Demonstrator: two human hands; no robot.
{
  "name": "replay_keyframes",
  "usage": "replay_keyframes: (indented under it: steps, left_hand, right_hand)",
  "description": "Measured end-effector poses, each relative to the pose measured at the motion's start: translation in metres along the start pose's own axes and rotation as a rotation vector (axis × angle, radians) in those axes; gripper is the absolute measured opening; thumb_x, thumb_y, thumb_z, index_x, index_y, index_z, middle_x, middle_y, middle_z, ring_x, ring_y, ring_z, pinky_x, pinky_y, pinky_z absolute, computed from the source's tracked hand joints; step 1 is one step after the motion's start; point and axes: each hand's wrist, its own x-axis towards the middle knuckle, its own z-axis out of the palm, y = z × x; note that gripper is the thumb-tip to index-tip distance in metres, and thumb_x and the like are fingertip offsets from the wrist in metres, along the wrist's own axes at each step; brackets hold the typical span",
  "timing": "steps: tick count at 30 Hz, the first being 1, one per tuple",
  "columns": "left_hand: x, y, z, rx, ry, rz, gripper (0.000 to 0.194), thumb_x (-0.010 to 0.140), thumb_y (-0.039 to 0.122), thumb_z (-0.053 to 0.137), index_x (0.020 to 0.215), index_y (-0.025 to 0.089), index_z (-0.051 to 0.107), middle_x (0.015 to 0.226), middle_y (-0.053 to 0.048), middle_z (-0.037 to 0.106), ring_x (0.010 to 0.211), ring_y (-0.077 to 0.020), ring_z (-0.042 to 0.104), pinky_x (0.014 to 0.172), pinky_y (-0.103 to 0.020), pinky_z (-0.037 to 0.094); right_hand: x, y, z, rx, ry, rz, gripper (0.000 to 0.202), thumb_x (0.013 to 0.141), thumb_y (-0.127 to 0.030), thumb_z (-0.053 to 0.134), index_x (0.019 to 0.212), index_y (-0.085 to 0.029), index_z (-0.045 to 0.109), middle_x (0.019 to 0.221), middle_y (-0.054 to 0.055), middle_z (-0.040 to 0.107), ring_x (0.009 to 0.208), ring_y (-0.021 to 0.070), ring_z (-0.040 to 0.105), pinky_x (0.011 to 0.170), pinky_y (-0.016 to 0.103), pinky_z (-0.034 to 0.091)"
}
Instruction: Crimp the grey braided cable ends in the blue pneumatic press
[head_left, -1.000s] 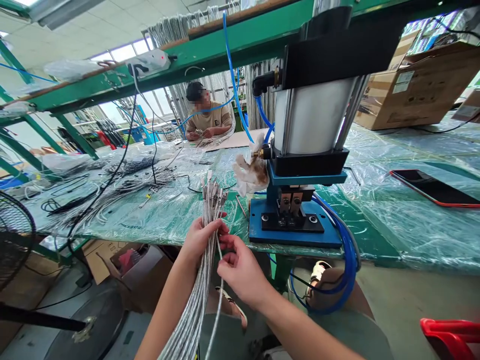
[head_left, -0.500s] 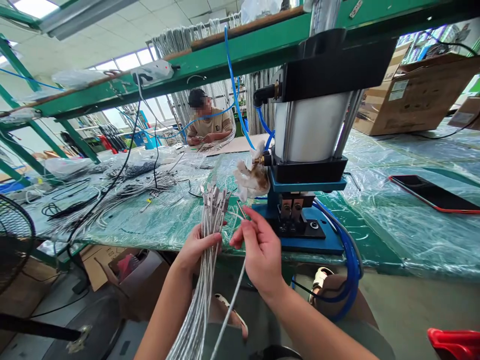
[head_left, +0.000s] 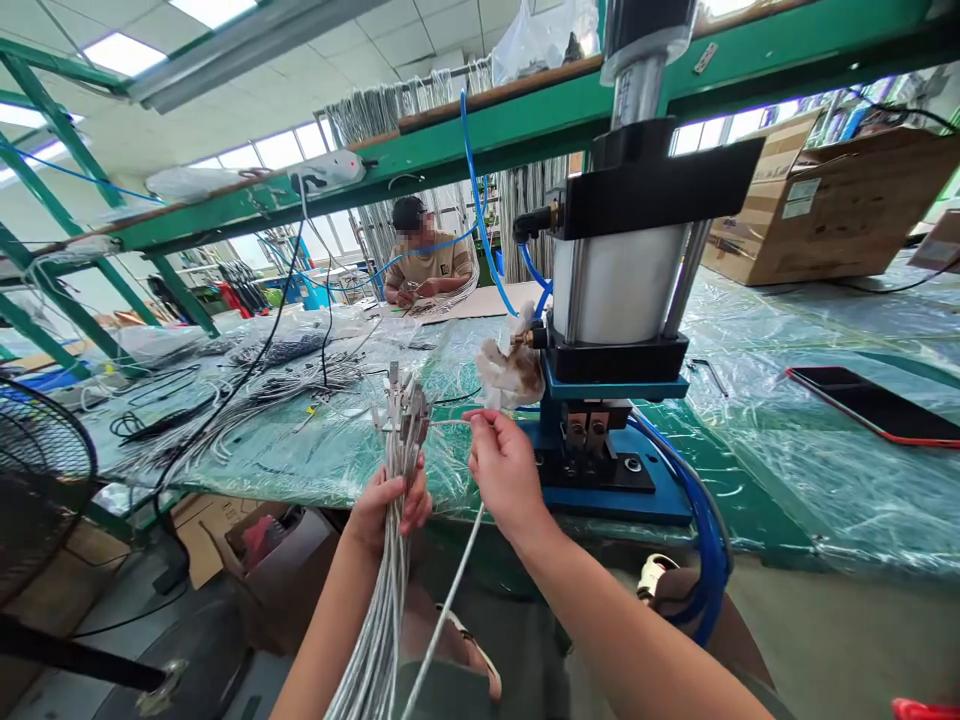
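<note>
At the table's [head_left: 322, 455] front edge, my left hand [head_left: 371, 508] grasps a bundle [head_left: 391, 578] of thin cables, wrapped round it below a cluster of metal fittings [head_left: 409, 408]. The bundle stands nearly upright there and trails down past the edge, toward the bottom of my view. My right hand [head_left: 508, 475] pinches a single cable [head_left: 455, 582] between thumb and fingers; a short stretch shows between that hand and the fittings, and a longer one slants down across the edge, apart from the bundle.

For writing, I get little through the head camera: the carton [head_left: 862, 215] at right bears a pale label [head_left: 801, 198], too small for me to read, and so is the dark mark [head_left: 445, 268] on the co-worker [head_left: 426, 264].

Between my two hands I see a narrow gap. The press [head_left: 622, 285] crowds the right side: my right hand covers the left end of its blue base [head_left: 645, 506] from this angle. Blue hoses [head_left: 712, 560] hang over the edge at the base's right end. Right of those, plastic film [head_left: 765, 425] stretches across to the phone [head_left: 874, 403], well apart from both hands.
</note>
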Motion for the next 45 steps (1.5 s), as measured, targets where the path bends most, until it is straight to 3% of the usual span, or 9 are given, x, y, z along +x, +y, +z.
replay_keyframes:
  steps: [5, 10, 16, 20, 24, 31, 36, 41, 45]
  left_hand:
    - [-0.008, 0.009, -0.011, 0.1, -0.221, -0.271, 0.038, 0.068, 0.035, 0.079, 0.098, 0.017, 0.064, 0.048, 0.002, 0.057, 0.033, -0.0115, 0.05, 0.035, -0.02, 0.037]
    - [-0.037, 0.026, -0.007, 0.27, -0.27, -0.479, 0.041, 0.067, 0.03, 0.082, 0.104, 0.016, 0.067, 0.069, -0.009, 0.07, 0.056, -0.0206, 0.066, 0.052, -0.029, 0.05]
    - [-0.074, 0.013, 0.002, 0.008, -0.087, -0.226, 0.03, 0.077, 0.034, 0.073, 0.105, 0.024, 0.067, 0.054, 0.002, 0.057, 0.037, -0.0103, 0.05, 0.04, -0.022, 0.043]
    - [-0.047, 0.023, 0.017, 0.106, 0.294, -0.122, 0.025, 0.082, 0.029, 0.069, 0.104, 0.017, 0.066, 0.056, 0.003, 0.053, 0.041, -0.0077, 0.045, 0.04, -0.02, 0.041]
    - [0.002, 0.036, 0.023, 0.246, 0.487, -0.108, 0.025, 0.079, 0.038, 0.071, 0.089, 0.015, 0.066, 0.054, 0.003, 0.053, 0.042, -0.0095, 0.047, 0.04, -0.021, 0.042]
    - [0.057, 0.011, 0.014, 0.42, 0.446, -0.072, 0.03, 0.073, 0.042, 0.074, 0.084, 0.015, 0.068, 0.063, -0.001, 0.063, 0.051, -0.0126, 0.056, 0.047, -0.023, 0.047]
    - [0.063, -0.002, 0.008, 0.507, 0.445, -0.168, 0.036, 0.073, 0.045, 0.075, 0.086, 0.013, 0.067, 0.063, -0.001, 0.065, 0.051, -0.0117, 0.057, 0.048, -0.022, 0.043]
    - [0.059, -0.001, 0.005, 0.561, 0.427, -0.199, 0.038, 0.073, 0.046, 0.076, 0.088, 0.012, 0.068, 0.064, -0.001, 0.066, 0.054, -0.0111, 0.058, 0.052, -0.021, 0.044]
    - [0.06, -0.003, 0.005, 0.593, 0.405, -0.204, 0.038, 0.072, 0.047, 0.077, 0.086, 0.012, 0.069, 0.065, -0.002, 0.067, 0.052, -0.0109, 0.057, 0.051, -0.021, 0.042]
  right_hand:
    - [-0.029, -0.011, -0.005, -0.051, 0.064, -0.225, 0.026, 0.096, -0.039, 0.046, 0.111, -0.021, 0.058, 0.081, 0.003, 0.068, 0.057, 0.0124, 0.058, 0.054, 0.027, 0.048]
    - [-0.055, -0.045, -0.015, -0.087, 0.126, -0.486, 0.028, 0.098, -0.028, 0.044, 0.12, -0.024, 0.061, 0.091, 0.005, 0.069, 0.07, 0.015, 0.062, 0.068, 0.032, 0.053]
    - [-0.073, -0.066, -0.032, 0.193, -0.284, 0.023, 0.02, 0.09, -0.024, 0.052, 0.109, -0.021, 0.06, 0.081, 0.003, 0.067, 0.062, 0.0121, 0.06, 0.063, 0.028, 0.051]
    - [-0.101, -0.033, -0.056, 0.272, -0.273, 0.362, 0.017, 0.091, -0.033, 0.053, 0.097, -0.019, 0.06, 0.067, -0.004, 0.056, 0.04, 0.0023, 0.031, 0.037, 0.015, 0.027]
    - [-0.124, -0.003, -0.078, 0.137, -0.131, 0.399, 0.041, 0.094, -0.053, 0.047, 0.115, -0.02, 0.057, 0.052, -0.01, 0.041, 0.034, 0.0038, 0.024, 0.032, 0.016, 0.024]
    - [-0.128, -0.013, -0.114, -0.24, -0.025, 0.251, 0.042, 0.093, -0.048, 0.052, 0.081, -0.014, 0.075, 0.068, 0.003, 0.06, 0.07, 0.0118, 0.054, 0.067, 0.024, 0.042]
    - [-0.122, -0.026, -0.125, -0.3, -0.037, 0.326, 0.037, 0.094, -0.047, 0.051, 0.107, -0.016, 0.067, 0.059, 0.0, 0.061, 0.051, 0.008, 0.044, 0.05, 0.022, 0.032]
    - [-0.114, -0.014, -0.12, -0.488, -0.028, 0.326, 0.042, 0.093, -0.052, 0.051, 0.081, -0.014, 0.064, 0.058, 0.002, 0.061, 0.043, 0.0062, 0.042, 0.042, 0.021, 0.029]
    - [-0.112, -0.003, -0.114, -0.477, -0.063, 0.278, 0.041, 0.096, -0.049, 0.047, 0.09, -0.015, 0.068, 0.08, 0.008, 0.07, 0.05, 0.0072, 0.054, 0.048, 0.02, 0.038]
